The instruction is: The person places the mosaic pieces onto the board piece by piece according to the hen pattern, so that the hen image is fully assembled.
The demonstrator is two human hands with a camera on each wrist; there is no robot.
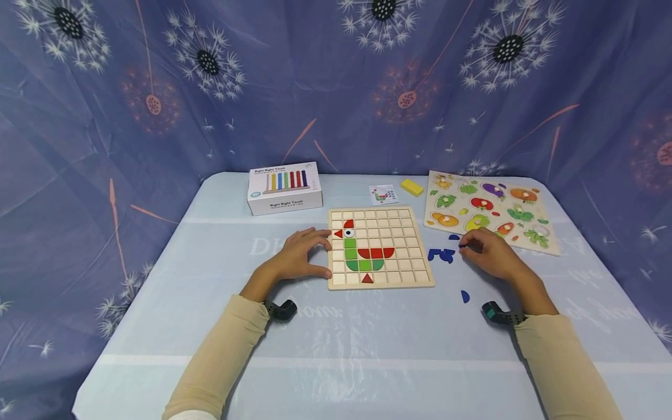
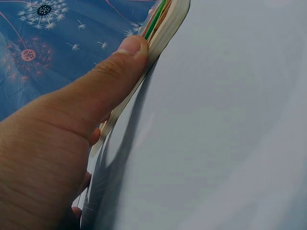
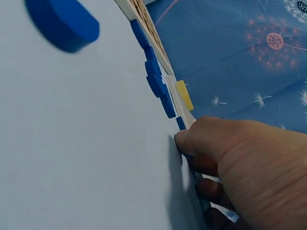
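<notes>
A wooden grid board (image 1: pixel 415 279) lies on the table with red, green and eye-printed pieces set in a bird-like figure. My left hand (image 1: pixel 298 255) rests at the board's left edge, thumb near the front corner and fingertips farther up. In the left wrist view the thumb (image 2: pixel 112 72) presses the board's side. My right hand (image 1: pixel 490 254), right of the board, pinches a small blue piece (image 1: pixel 462 246) between thumb and fingers; its shape is mostly hidden. Close by lie several loose blue pieces (image 1: pixel 446 255), and a blue half-round piece (image 1: pixel 465 296) lies nearer the front.
Behind the board are a small picture card (image 1: pixel 383 195) and a yellow block (image 1: pixel 412 187). A white box (image 1: pixel 285 189) stands at the back left. A vegetable puzzle board (image 1: pixel 490 210) lies at the back right, just beyond my right hand. A patterned curtain (image 1: pixel 315 87) hangs behind the table.
</notes>
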